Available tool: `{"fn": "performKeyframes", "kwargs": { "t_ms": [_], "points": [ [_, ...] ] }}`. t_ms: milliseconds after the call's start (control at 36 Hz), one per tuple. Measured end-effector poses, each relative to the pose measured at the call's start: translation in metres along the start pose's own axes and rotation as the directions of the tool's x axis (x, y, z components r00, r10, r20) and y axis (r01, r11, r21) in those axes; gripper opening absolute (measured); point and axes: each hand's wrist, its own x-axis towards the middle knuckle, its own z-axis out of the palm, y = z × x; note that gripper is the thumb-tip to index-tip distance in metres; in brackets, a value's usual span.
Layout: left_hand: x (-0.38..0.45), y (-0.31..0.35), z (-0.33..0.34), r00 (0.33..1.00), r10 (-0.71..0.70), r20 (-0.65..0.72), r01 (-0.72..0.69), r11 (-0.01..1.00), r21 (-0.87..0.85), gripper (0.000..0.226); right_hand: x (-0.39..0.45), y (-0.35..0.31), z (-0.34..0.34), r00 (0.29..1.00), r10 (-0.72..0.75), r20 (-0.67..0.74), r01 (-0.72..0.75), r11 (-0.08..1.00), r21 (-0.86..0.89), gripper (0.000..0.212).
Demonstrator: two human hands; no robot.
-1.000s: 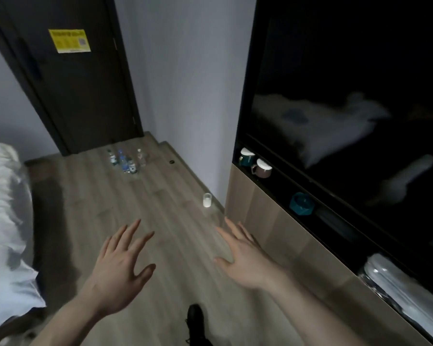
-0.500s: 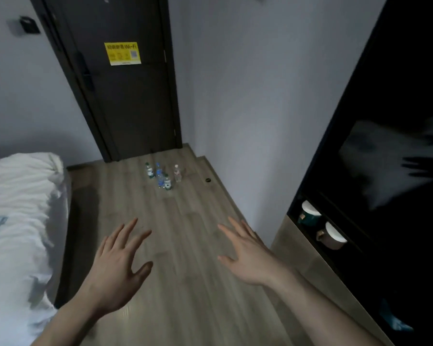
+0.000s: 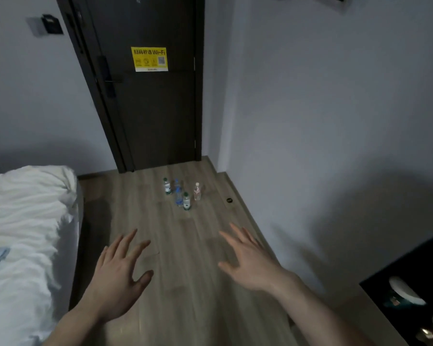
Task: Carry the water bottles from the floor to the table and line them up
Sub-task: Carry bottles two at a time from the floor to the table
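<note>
A dark door (image 3: 150, 101) with a yellow Wi-Fi sticker (image 3: 149, 59) is seen ahead; a white-sheeted bed (image 3: 23, 233) lies left. Left hand (image 3: 118, 278) and right hand (image 3: 250, 263) are held out, fingers spread, empty. Water bottles (image 3: 181, 193) stand clustered upright on the wooden floor (image 3: 185, 283) near the door.

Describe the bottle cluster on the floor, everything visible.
The bottles stand upright on the wood floor in front of the dark door. About five are visible, small, clear and plastic-looking: two with green caps and labels, two bluish ones close together in the middle, and one with a pink label and white cap, slightly apart on the right. Whether any touch is too small to tell. Neither hand is near them.
</note>
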Motion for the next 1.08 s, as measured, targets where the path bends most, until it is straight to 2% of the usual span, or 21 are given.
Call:
{"fn": "performKeyframes", "kwargs": {
  "t_ms": [139, 444, 639, 833, 1000, 1083],
  "points": [
    [0.078, -0.052, -0.016, 0.996, 0.081, 0.043, -0.083, 0.996, 0.032, 0.070, 0.080, -0.024, -0.003, 0.999, 0.043, -0.034, -0.042, 0.999, 0.028, 0.078],
    [0.241, -0.108, -0.029, 0.981, 0.168, 0.096, -0.176, 0.982, 0.076, 0.071, 0.216, -0.038, -0.028, 0.993, 0.116, -0.023, -0.115, 0.991, 0.068, 0.076],
    [0.358, -0.144, -0.026, 0.982, 0.148, 0.116, -0.158, 0.984, 0.080, 0.071, 0.340, -0.026, -0.042, 0.994, 0.105, -0.012, -0.103, 0.990, 0.091, 0.077],
    [0.468, -0.189, -0.035, 0.985, 0.056, 0.163, -0.071, 0.994, 0.088, 0.071, 0.470, -0.022, -0.069, 0.998, 0.064, 0.028, -0.067, 0.985, 0.159, 0.077],
    [0.542, -0.219, -0.043, 0.983, -0.014, 0.184, -0.007, 0.994, 0.112, 0.070, 0.563, -0.021, -0.096, 0.998, 0.044, 0.051, -0.049, 0.993, 0.108, 0.076],
    [0.575, -0.230, -0.041, 0.982, -0.022, 0.186, 0.009, 0.997, 0.072, 0.070, 0.600, -0.022, -0.106, 0.998, 0.040, 0.051, -0.046, 0.991, 0.125, 0.076]
  ]
}}
